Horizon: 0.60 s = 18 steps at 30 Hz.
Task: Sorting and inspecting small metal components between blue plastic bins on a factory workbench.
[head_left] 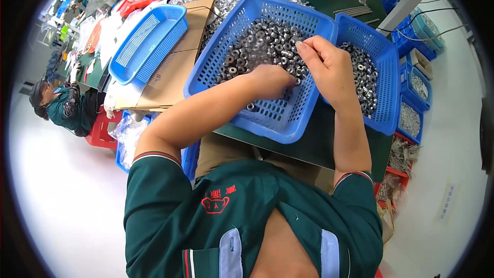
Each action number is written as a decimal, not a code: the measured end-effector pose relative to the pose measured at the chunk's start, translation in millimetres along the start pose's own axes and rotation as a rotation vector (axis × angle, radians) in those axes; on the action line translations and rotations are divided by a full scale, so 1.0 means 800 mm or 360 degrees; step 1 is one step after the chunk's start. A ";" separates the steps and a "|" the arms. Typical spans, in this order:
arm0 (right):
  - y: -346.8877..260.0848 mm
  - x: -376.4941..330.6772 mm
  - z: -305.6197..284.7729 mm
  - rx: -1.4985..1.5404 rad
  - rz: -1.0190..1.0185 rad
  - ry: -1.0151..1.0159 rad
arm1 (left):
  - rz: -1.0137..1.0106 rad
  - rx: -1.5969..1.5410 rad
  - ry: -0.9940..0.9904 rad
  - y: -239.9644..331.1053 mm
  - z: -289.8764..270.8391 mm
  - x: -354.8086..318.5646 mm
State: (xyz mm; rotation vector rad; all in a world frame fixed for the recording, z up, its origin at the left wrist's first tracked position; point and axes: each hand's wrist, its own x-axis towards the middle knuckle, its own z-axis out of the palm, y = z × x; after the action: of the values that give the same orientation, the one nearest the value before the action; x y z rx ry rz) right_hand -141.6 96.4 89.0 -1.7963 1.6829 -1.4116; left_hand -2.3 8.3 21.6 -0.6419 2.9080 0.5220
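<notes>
A blue perforated plastic basket (285, 133) sits in front of me, tilted, with a pile of small ring-shaped metal parts (280, 35) in its far half. My left hand (275, 81) is inside it, low over the near side of the pile. Its fingers are curled together, and a metal ring lies right by the fingertips; what they grip is hidden. Above the basket's right side is my right hand (329, 69), fingers curled in and thumb against the forefinger. Anything inside that hand is out of sight. One loose ring (250, 106) rests on the basket's bare near floor.
Another blue basket (383, 116) of similar metal parts adjoins on the right. To the left, a shallow blue basket (149, 41) lies on cardboard (185, 54). Loose metal parts (226, 1) cover the green table behind. A person (72, 108) sits at far left on a red stool (101, 131).
</notes>
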 end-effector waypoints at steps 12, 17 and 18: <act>-0.004 0.000 0.005 -0.0054 -0.0058 -0.0063 | 0.0053 0.0166 -0.0205 0.001 0.006 -0.002; -0.003 -0.001 0.006 -0.0072 -0.0078 -0.0073 | 0.0038 0.0038 -0.0197 -0.001 0.007 -0.001; -0.005 -0.001 0.005 -0.0084 -0.0107 -0.0054 | 0.0090 -0.0065 -0.0081 -0.010 0.010 0.004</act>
State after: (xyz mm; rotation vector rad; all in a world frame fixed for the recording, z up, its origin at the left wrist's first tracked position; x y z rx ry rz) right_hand -135.9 96.5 89.7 -1.9116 1.6724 -1.3674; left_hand -1.6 3.2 11.3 -0.5450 2.8821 0.5970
